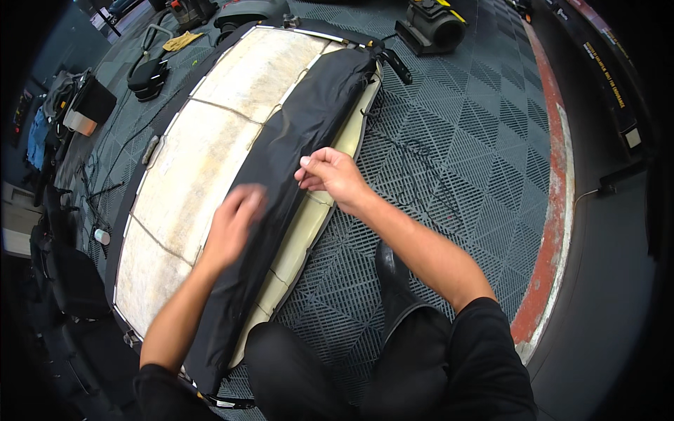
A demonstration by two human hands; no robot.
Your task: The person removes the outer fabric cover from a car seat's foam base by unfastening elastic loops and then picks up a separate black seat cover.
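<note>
A car bench seat part lies on the floor below me, its pale, stained felt backing [179,161] crossed by thin wires. Folded lengthwise over its right side is a black cover [298,116], and yellowish foam [291,256] shows along the edge beyond it. My right hand [333,179] is pinched at the cover's right edge; what sits between thumb and fingers is too small to make out. Over the cover's left edge hovers my left hand [235,224], its curled fingers smeared by motion. Whether it holds anything cannot be seen.
Grey grid tiles [470,175] surround the seat part, with a red and white kerb [551,224] to the right. A black blower [432,28] stands at the far right. Black seat parts [74,281] lie at the left, near a dark bin [95,102] and a yellow cloth [181,42].
</note>
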